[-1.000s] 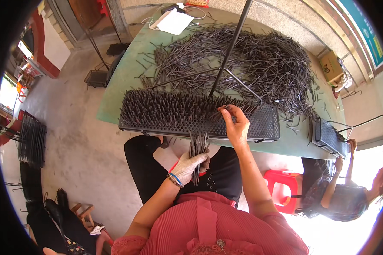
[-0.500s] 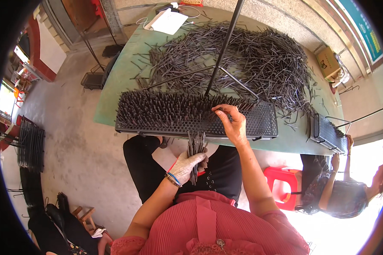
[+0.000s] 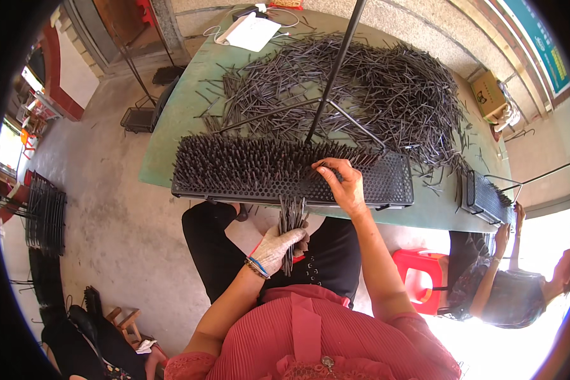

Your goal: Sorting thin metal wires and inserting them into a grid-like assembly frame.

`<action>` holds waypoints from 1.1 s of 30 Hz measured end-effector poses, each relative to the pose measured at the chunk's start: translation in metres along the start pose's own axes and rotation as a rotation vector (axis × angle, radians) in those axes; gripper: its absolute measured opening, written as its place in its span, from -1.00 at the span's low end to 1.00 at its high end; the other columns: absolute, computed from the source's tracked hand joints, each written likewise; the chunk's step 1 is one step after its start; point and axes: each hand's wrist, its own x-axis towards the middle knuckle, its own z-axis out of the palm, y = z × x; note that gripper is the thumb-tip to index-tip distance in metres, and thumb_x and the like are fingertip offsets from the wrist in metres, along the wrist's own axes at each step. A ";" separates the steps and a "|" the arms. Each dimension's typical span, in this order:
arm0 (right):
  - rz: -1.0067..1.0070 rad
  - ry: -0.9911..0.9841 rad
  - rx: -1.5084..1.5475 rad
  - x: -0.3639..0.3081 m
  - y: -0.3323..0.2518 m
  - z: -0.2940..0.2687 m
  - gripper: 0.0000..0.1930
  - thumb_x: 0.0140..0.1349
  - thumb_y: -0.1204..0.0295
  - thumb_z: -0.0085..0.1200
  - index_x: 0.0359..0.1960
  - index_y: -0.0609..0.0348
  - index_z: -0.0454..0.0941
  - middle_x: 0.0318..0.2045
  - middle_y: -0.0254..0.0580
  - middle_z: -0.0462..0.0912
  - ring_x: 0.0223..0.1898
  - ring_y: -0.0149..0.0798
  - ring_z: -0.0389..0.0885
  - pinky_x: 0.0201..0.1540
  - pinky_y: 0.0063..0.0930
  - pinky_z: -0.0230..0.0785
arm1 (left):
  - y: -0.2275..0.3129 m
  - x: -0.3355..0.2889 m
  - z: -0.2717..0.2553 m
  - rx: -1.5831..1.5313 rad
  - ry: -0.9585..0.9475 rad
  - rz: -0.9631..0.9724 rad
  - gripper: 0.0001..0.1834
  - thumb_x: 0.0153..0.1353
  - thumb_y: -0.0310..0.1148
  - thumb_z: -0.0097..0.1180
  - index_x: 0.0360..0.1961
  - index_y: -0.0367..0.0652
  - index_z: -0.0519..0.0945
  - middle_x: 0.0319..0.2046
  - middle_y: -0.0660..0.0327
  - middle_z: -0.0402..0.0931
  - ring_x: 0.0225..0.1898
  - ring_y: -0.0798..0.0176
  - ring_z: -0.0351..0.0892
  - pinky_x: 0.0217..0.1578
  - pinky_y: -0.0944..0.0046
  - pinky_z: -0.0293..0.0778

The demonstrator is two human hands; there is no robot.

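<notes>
My left hand (image 3: pixel 275 250), in a pale work glove, is closed round a bundle of thin dark sticks (image 3: pixel 291 215) held upright below the table edge. In front of it lies a long black perforated tray (image 3: pixel 391 180). Many thin dark sticks (image 3: pixel 234 161) stand upright in its holes, dense on the left and along the back; the holes at the right end are bare. My right hand (image 3: pixel 345 187) is ungloved and over the tray right of its middle. Its thumb and fingers pinch at a thin dark stick among the standing ones; its fingertips are partly hidden.
A large pile of loose sticks (image 3: pixel 405 82) covers the green table (image 3: pixel 161 152) behind the tray. A black pole (image 3: pixel 335 63) with braces rises from the tray's back. At right a co-worker (image 3: pixel 513 294) handles a similar tray (image 3: pixel 484 196). A red stool (image 3: pixel 418 278) stands nearby.
My right hand has shifted very slightly left over the tray. My left hand holds the bundle in the same place. The co-worker's hands at the right have moved a little.
</notes>
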 end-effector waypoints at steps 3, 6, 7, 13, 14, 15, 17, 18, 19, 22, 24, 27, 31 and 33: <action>0.058 0.148 -0.004 -0.005 -0.001 0.014 -0.86 0.20 0.50 0.24 -0.21 0.22 0.66 -0.30 -0.25 0.72 -0.21 -0.25 0.64 -0.07 -0.43 0.45 | -0.001 0.001 -0.001 0.003 0.001 -0.001 -0.70 0.27 -0.36 0.12 -0.02 -0.27 0.51 -0.36 0.18 0.58 -0.44 0.33 0.59 -0.46 0.40 0.52; 0.116 0.242 -0.026 -0.007 -0.003 0.020 -0.84 0.15 0.48 0.28 -0.23 0.18 0.67 -0.27 -0.24 0.72 -0.23 -0.18 0.57 -0.09 -0.34 0.41 | -0.001 0.001 -0.002 0.003 0.007 -0.006 -0.69 0.27 -0.36 0.13 -0.01 -0.27 0.51 -0.36 0.18 0.58 -0.44 0.33 0.59 -0.47 0.41 0.52; 0.039 0.256 -0.122 -0.008 -0.004 0.020 -0.83 0.15 0.48 0.28 -0.21 0.16 0.67 -0.29 -0.25 0.71 -0.25 -0.20 0.56 -0.10 -0.35 0.39 | -0.002 0.001 -0.003 0.002 0.008 -0.004 -0.69 0.27 -0.36 0.13 -0.01 -0.27 0.51 -0.36 0.18 0.58 -0.44 0.33 0.59 -0.47 0.41 0.52; -0.070 0.292 -0.245 -0.007 -0.009 0.018 -0.68 0.13 0.59 0.27 -0.06 0.15 0.60 -0.29 -0.26 0.73 -0.24 -0.30 0.55 -0.08 -0.43 0.36 | -0.003 0.001 -0.004 0.009 0.015 0.002 -0.68 0.27 -0.35 0.13 -0.01 -0.27 0.51 -0.35 0.18 0.58 -0.44 0.33 0.59 -0.46 0.40 0.51; -0.064 0.289 -0.228 -0.007 -0.010 0.018 -0.68 0.12 0.60 0.27 -0.05 0.14 0.60 -0.30 -0.28 0.73 -0.25 -0.29 0.55 -0.07 -0.43 0.36 | -0.003 0.000 -0.003 0.008 0.015 0.002 -0.68 0.27 -0.35 0.13 -0.01 -0.27 0.51 -0.35 0.18 0.58 -0.44 0.33 0.59 -0.46 0.40 0.51; -0.065 0.289 -0.230 -0.007 -0.009 0.019 -0.68 0.12 0.60 0.27 -0.05 0.14 0.60 -0.30 -0.28 0.73 -0.25 -0.29 0.55 -0.07 -0.43 0.36 | -0.003 0.000 -0.003 0.008 0.012 0.003 -0.68 0.27 -0.35 0.14 -0.01 -0.27 0.51 -0.35 0.18 0.58 -0.43 0.33 0.59 -0.46 0.40 0.51; -0.122 0.324 -0.219 -0.008 -0.006 0.022 -0.69 0.11 0.58 0.27 -0.07 0.08 0.61 -0.36 -0.31 0.69 -0.35 -0.27 0.53 -0.12 -0.40 0.31 | -0.002 -0.001 -0.001 0.008 0.008 0.005 -0.68 0.27 -0.35 0.14 -0.01 -0.27 0.51 -0.35 0.18 0.58 -0.43 0.33 0.59 -0.46 0.40 0.51; -0.123 0.324 -0.219 -0.007 -0.006 0.024 -0.69 0.11 0.58 0.27 -0.07 0.08 0.61 -0.36 -0.31 0.69 -0.35 -0.27 0.53 -0.12 -0.40 0.31 | -0.001 -0.001 -0.001 0.002 0.010 0.005 -0.68 0.27 -0.35 0.14 -0.01 -0.27 0.51 -0.35 0.19 0.58 -0.43 0.33 0.59 -0.46 0.40 0.50; -0.133 0.333 -0.243 -0.007 -0.006 0.025 -0.70 0.10 0.58 0.28 -0.09 0.08 0.61 -0.34 -0.32 0.70 -0.35 -0.26 0.53 -0.12 -0.40 0.31 | -0.001 -0.002 0.000 -0.005 0.012 0.005 -0.68 0.27 -0.35 0.14 -0.01 -0.27 0.51 -0.35 0.19 0.58 -0.43 0.33 0.59 -0.46 0.40 0.50; -0.185 0.322 -0.269 -0.005 -0.009 0.024 -0.71 0.09 0.59 0.28 -0.13 0.08 0.61 -0.31 -0.33 0.70 -0.36 -0.24 0.54 -0.13 -0.38 0.32 | -0.001 -0.002 -0.002 -0.008 0.013 0.009 -0.68 0.27 -0.35 0.14 -0.01 -0.27 0.51 -0.35 0.19 0.58 -0.43 0.33 0.59 -0.46 0.40 0.50; -0.227 0.301 -0.271 -0.005 -0.010 0.022 -0.72 0.08 0.59 0.29 -0.15 0.09 0.61 -0.29 -0.34 0.70 -0.36 -0.23 0.54 -0.13 -0.38 0.32 | -0.001 -0.002 -0.002 -0.006 0.012 0.011 -0.69 0.27 -0.35 0.14 -0.01 -0.27 0.52 -0.36 0.19 0.59 -0.43 0.33 0.59 -0.46 0.40 0.50; -0.221 0.271 -0.274 -0.006 -0.009 0.021 -0.73 0.07 0.59 0.29 -0.17 0.09 0.61 -0.27 -0.35 0.70 -0.35 -0.22 0.55 -0.13 -0.37 0.32 | -0.002 -0.001 -0.003 -0.001 0.009 0.017 -0.69 0.26 -0.36 0.14 -0.02 -0.27 0.52 -0.36 0.19 0.59 -0.43 0.33 0.59 -0.46 0.40 0.50; -0.241 0.234 -0.291 -0.006 -0.007 0.024 -0.74 0.06 0.57 0.30 -0.18 0.11 0.63 -0.27 -0.31 0.70 -0.33 -0.21 0.56 -0.12 -0.35 0.33 | -0.002 0.000 -0.003 -0.007 0.006 0.020 -0.70 0.26 -0.37 0.14 -0.02 -0.27 0.52 -0.36 0.18 0.59 -0.43 0.33 0.59 -0.46 0.39 0.51; -0.247 0.222 -0.306 -0.006 -0.008 0.024 -0.75 0.06 0.57 0.31 -0.19 0.13 0.64 -0.27 -0.29 0.69 -0.33 -0.20 0.56 -0.12 -0.35 0.33 | -0.002 -0.001 -0.003 -0.006 0.007 0.018 -0.70 0.26 -0.37 0.14 -0.03 -0.27 0.52 -0.36 0.18 0.59 -0.43 0.32 0.59 -0.46 0.39 0.51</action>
